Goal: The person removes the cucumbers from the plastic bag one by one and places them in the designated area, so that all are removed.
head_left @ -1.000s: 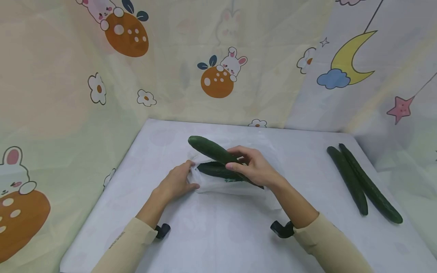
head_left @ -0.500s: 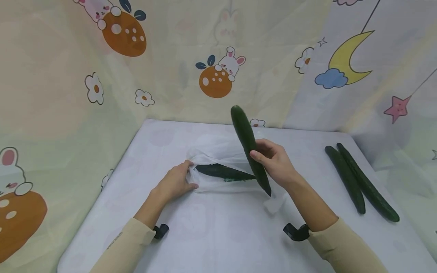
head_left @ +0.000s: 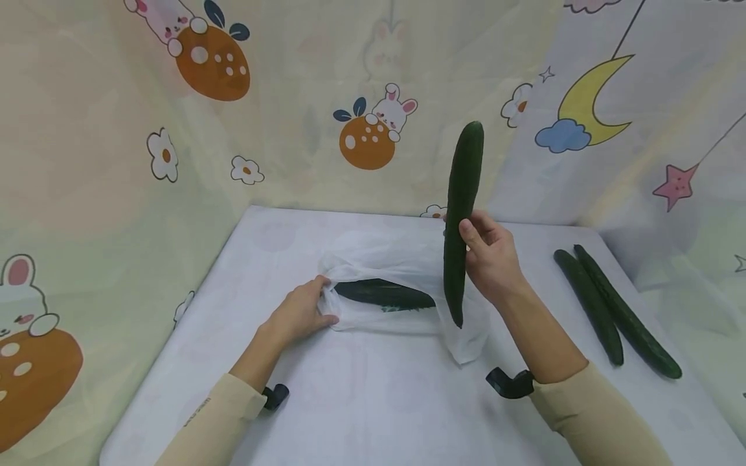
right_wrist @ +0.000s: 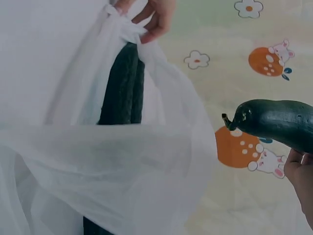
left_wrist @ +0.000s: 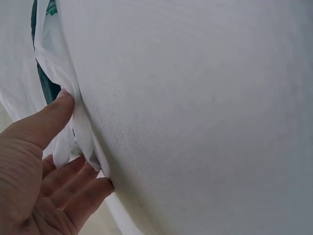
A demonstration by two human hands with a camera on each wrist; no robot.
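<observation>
The right hand (head_left: 495,259) is clamped on a cucumber (head_left: 463,194), holding it nearly upright just right of the frame's centre. Left of centre, the left hand (head_left: 297,310) grips the end of a white bag (head_left: 402,262) between thumb and fingers; a bagged cucumber (head_left: 384,293) shows through the opening. Two loose cucumbers (head_left: 590,307) lie on the counter (head_left: 350,401), at right.

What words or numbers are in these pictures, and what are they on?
I can't make out any word or number.
Left sleeve: small dark lettering, too small to read.
White bag: green marks that may be print, too small and blurred to read.
</observation>
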